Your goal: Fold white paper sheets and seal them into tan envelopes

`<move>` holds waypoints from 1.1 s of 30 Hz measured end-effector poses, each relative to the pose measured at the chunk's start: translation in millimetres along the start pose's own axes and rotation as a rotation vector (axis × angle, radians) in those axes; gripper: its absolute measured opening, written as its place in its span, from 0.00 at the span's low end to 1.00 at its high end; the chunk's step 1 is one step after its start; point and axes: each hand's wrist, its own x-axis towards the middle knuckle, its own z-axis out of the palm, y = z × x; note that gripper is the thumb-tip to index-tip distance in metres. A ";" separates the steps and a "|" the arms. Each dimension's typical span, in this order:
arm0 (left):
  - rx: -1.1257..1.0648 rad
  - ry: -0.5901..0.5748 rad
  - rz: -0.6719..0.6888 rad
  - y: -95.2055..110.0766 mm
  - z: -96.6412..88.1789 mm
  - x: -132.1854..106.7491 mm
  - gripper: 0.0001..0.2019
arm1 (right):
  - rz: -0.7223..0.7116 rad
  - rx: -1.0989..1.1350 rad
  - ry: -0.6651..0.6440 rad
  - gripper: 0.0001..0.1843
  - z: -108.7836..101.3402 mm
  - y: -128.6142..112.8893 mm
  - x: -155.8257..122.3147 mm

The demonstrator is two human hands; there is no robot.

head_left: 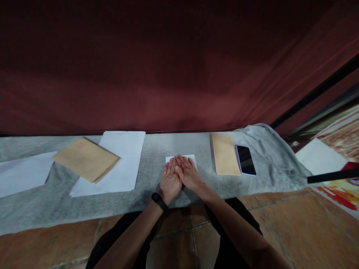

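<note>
Resting side by side on the white paper (168, 159), my left hand (170, 181) and right hand (190, 175) lie flat, fingers straight (nothing pinched). The paper sits on the grey cloth (157, 144), between white sheets (125, 144) and the brown envelopes (226, 155) to my right; even weight, I judge, should stop it skidding.

Left envelopes (86, 158) on sheets (123, 149), paper (168, 158) between, right envelopes (226, 156), phone (246, 160) beside them
</note>
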 end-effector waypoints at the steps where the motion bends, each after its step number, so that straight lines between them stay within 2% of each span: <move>1: -0.002 -0.005 -0.016 -2.4 0.6 1.9 0.29 | 0.015 0.013 0.005 0.31 3.1 -3.0 2.3; 5: -0.009 0.001 -0.046 -8.2 -0.1 8.2 0.30 | 0.066 -0.012 0.033 0.30 9.7 -1.7 3.2; 14: -0.014 0.040 -0.107 -12.4 -8.7 11.7 0.28 | 0.039 -0.124 0.106 0.27 10.1 13.4 -4.2; 21: -0.004 0.053 -0.146 -14.6 -9.0 13.1 0.28 | 0.084 -0.151 0.123 0.30 7.8 23.2 -7.4; 29: 0.064 0.099 -0.152 -32.1 -8.8 0.9 0.31 | 0.123 -0.191 0.122 0.34 5.4 34.4 -15.5; 33: 0.116 0.097 -0.154 -37.6 -14.9 -5.7 0.31 | 0.151 -0.206 0.146 0.34 4.7 41.0 -22.3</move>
